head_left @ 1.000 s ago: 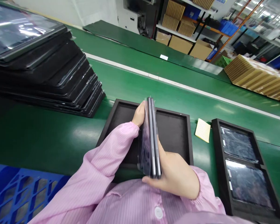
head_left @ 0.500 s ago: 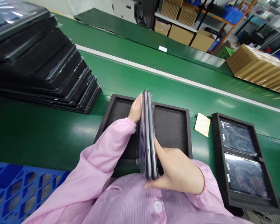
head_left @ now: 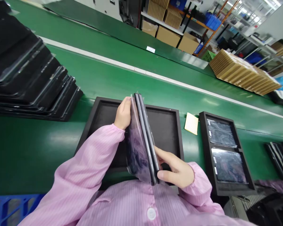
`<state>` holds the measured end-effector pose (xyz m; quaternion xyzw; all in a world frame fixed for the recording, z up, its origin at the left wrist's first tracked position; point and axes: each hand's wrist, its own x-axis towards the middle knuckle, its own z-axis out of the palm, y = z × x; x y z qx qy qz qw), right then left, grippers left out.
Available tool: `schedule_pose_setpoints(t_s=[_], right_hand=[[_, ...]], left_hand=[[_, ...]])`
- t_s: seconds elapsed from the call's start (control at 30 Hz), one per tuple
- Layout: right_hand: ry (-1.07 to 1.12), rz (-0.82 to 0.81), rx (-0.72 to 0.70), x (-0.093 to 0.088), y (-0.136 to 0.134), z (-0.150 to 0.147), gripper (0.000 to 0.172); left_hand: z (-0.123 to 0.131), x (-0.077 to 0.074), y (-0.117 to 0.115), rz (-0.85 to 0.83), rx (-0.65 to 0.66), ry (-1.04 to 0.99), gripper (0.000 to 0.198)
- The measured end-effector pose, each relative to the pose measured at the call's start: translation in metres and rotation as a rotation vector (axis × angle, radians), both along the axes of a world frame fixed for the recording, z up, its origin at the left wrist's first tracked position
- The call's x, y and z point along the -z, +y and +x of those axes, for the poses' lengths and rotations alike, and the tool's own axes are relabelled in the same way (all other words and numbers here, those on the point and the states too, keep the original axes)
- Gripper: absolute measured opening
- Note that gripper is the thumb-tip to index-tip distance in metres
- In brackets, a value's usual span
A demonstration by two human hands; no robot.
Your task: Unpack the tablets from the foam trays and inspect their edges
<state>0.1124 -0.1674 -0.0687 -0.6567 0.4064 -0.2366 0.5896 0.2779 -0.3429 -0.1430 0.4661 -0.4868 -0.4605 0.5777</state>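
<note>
Two tablets (head_left: 143,135) in clear plastic film stand on edge, side by side, between my hands. My left hand (head_left: 124,113) grips their far left side, with the fingers partly hidden behind the film. Near the close end, my right hand (head_left: 173,166) holds them from the right, thumb on the edge and fingers along the right face. The left tablet's dark, glossy screen faces left and up. Under them lies a black foam tray (head_left: 163,121), whose two shallow compartments show bare bottoms where I can see them.
Stacked black trays (head_left: 33,78) rise at the left. To the right are a yellow sticker sheet (head_left: 191,123) and a second black tray (head_left: 204,150) holding two wrapped tablets. Cardboard dividers (head_left: 242,73) stand across the green bench (head_left: 103,75). A blue crate (head_left: 16,205) sits lower left.
The tablets have tilted, so more of the left screen shows, and their near end leans right. My right thumb has moved onto their edge. The whole view has swung right.
</note>
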Motion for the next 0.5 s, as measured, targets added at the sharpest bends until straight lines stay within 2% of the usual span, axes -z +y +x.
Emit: schedule_pose_setpoints(t_s=[0.1,0.23,0.33,0.5], right_hand=[[-0.041,0.011,0.108,0.008,0.013,0.006,0.067],[-0.003,-0.007,0.195,0.011,0.021,0.015,0.068],[0.032,-0.104,0.208,0.010,0.020,0.019,0.069],[0.108,-0.241,0.175,0.009,0.017,0.022,0.059]], left_hand=[[0.001,0.000,0.000,-0.029,-0.011,-0.011,0.037],[0.001,-0.002,0.002,-0.042,-0.011,-0.001,0.038],[0.000,-0.003,0.003,-0.046,-0.002,0.002,0.040],[-0.003,0.001,0.003,-0.071,-0.015,-0.024,0.043]])
